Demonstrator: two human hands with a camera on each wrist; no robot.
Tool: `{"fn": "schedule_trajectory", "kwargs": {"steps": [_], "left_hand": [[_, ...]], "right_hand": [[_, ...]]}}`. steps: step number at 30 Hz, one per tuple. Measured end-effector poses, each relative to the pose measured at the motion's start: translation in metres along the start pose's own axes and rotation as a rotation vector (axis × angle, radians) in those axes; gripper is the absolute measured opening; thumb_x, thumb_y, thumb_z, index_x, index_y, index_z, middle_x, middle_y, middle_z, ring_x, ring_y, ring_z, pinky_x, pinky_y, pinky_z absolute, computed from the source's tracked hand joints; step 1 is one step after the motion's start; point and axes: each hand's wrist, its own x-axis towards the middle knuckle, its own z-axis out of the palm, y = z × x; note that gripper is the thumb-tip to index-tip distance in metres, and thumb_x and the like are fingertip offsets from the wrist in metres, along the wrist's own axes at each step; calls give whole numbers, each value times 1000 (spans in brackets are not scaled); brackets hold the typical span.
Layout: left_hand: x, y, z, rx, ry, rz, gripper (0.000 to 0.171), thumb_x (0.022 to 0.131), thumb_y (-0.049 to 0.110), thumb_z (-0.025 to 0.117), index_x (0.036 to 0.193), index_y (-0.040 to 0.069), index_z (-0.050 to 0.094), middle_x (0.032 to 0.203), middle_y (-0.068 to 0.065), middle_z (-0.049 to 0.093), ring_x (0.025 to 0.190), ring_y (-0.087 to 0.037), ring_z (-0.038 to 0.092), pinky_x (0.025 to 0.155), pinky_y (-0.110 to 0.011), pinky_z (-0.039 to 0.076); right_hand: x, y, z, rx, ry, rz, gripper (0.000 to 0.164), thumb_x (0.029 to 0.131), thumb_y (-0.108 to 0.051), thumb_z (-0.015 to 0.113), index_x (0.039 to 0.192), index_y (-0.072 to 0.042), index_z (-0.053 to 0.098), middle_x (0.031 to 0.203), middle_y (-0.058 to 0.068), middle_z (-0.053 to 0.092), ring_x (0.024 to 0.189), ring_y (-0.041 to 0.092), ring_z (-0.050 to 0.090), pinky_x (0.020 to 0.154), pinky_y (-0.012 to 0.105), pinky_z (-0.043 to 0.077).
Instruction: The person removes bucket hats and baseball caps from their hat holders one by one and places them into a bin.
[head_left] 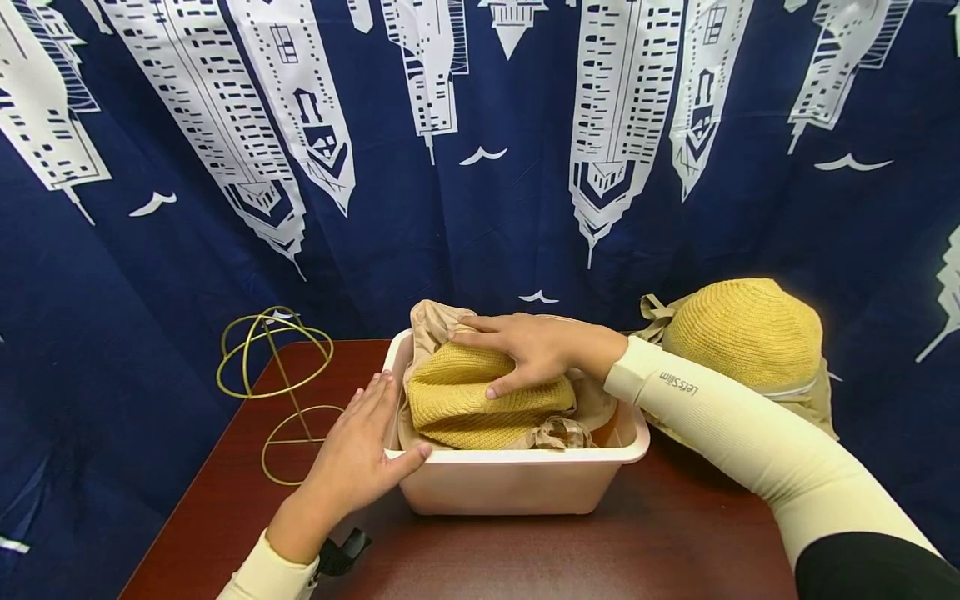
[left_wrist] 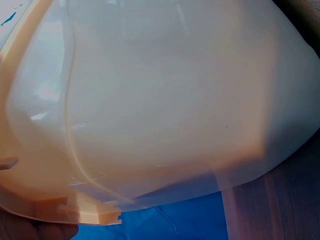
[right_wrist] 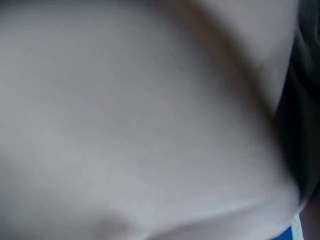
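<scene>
A pale pink plastic bin (head_left: 510, 490) stands on the table, holding a yellow woven hat (head_left: 450, 400) with beige cloth (head_left: 431, 321) around it. My right hand (head_left: 540, 348) lies on top of the hat with its fingers spread. At the bin's left front corner, my left hand (head_left: 352, 454) rests against the rim, fingers straight and thumb along the front edge. In the left wrist view the bin's wall (left_wrist: 165, 90) fills most of the frame, with fingertips (left_wrist: 40, 231) at its rim. Only a blurred pale surface shows in the right wrist view.
Right of the bin sits another yellow hat (head_left: 750, 333) with beige cloth. A gold wire stand (head_left: 291, 392) is left of the bin on the dark red table (head_left: 675, 542). Behind hangs a navy curtain (head_left: 495, 225) with white building prints.
</scene>
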Motion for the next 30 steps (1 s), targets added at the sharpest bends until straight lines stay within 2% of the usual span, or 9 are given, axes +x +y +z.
{"fn": "schedule_trajectory", "kwargs": {"steps": [6,10,16,20,23,25,27,30], "left_hand": [[-3,-2,2,5,3,-2,96,87,59,65,146,-12,37,153,-26,36,144,-35,32,115,-54,27],[-3,-3,2,13,7,13,96,88,61,61,147,-11,37,153,-25,36,144,-33,31,115,-53,27],[0,-3,0,9,3,17,97,87,60,63,147,-11,36,153,-25,35,144,-34,31,115,-53,27],[3,-3,-2,14,7,20,96,87,59,63,146,-11,37,153,-26,36,144,-35,31,116,-53,26],[3,-3,-2,22,-1,11,96,87,60,61,147,-11,37,153,-26,35,144,-35,31,116,-53,26],[2,-3,-1,20,-20,-2,96,88,62,59,147,-10,37,154,-26,34,144,-35,31,116,-53,26],[0,-2,0,19,-31,-9,96,89,63,58,148,-10,36,154,-25,34,144,-36,31,116,-53,25],[-1,-1,-1,18,-23,-1,96,89,63,58,148,-10,37,154,-25,34,144,-35,30,116,-53,26]], "right_hand": [[13,-7,22,-119,-77,-65,92,89,-75,45,161,-25,17,165,8,12,149,36,13,117,55,21],[13,-10,31,-166,-110,-55,91,88,-79,41,160,-29,17,165,3,12,149,36,12,117,56,21],[15,-16,44,-98,-239,21,91,88,-78,43,160,-32,13,165,4,12,149,31,16,116,56,23],[20,-20,50,8,-377,124,85,90,-72,47,160,-37,12,165,1,14,147,27,22,116,50,25],[24,-21,52,49,-457,164,82,92,-67,49,159,-38,12,164,-1,17,146,25,26,117,44,26],[25,-20,51,34,-459,157,83,91,-70,48,159,-37,15,164,-1,20,145,25,29,117,43,27],[25,-19,47,-11,-424,117,86,89,-74,47,160,-33,19,163,-1,24,144,25,31,116,41,28],[22,-17,32,-82,-301,24,85,89,-74,48,157,-24,33,155,2,39,139,23,40,114,39,33]]}}
